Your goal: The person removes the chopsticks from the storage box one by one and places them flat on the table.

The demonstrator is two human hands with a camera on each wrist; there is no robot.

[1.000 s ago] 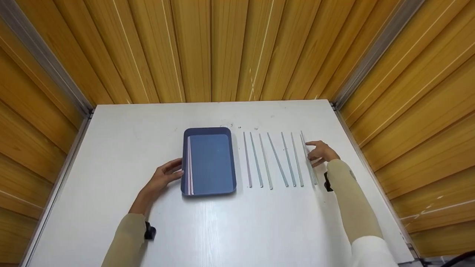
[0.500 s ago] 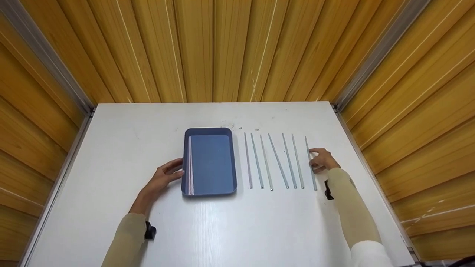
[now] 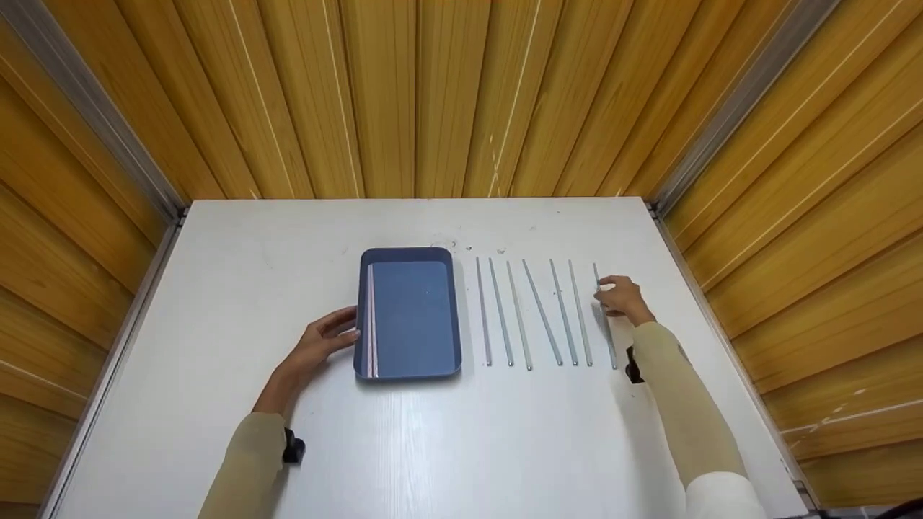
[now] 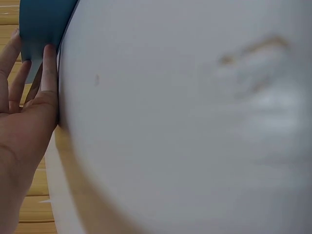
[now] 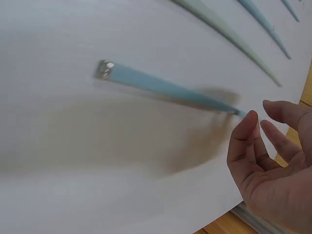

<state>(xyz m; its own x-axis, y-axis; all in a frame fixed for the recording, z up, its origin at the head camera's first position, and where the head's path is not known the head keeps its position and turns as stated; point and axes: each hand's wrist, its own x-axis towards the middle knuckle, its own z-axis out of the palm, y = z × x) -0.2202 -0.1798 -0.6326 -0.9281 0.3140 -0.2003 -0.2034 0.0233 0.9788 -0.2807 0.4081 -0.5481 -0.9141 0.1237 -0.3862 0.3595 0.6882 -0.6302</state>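
Observation:
In the head view, my left hand [image 3: 317, 346] rests against the left side of a blue tray [image 3: 460, 324], its fingers extended along the wall. Two pink chopsticks [image 3: 372, 324] lie inside the tray along that side. To the right, several pastel chopsticks with silver ends lie spaced in a row on the table. My right hand [image 3: 626, 299] is over the rightmost one, a light blue chopstick [image 5: 161, 87]. In the right wrist view its thumb and fingertips are parted near the thin end, which is partly hidden behind the fingers.
A pale green chopstick [image 5: 234, 36] lies beside the blue one. At the left of the row is a pinkish chopstick [image 3: 484, 317]. The white table [image 3: 461, 440] is bounded by yellow wood-patterned walls [image 3: 447, 101] at the back and sides.
The rightmost chopstick shifted slightly and came to lie flat beside the row. My right hand moved toward me, then slightly back up along it. The left hand stayed on the tray.

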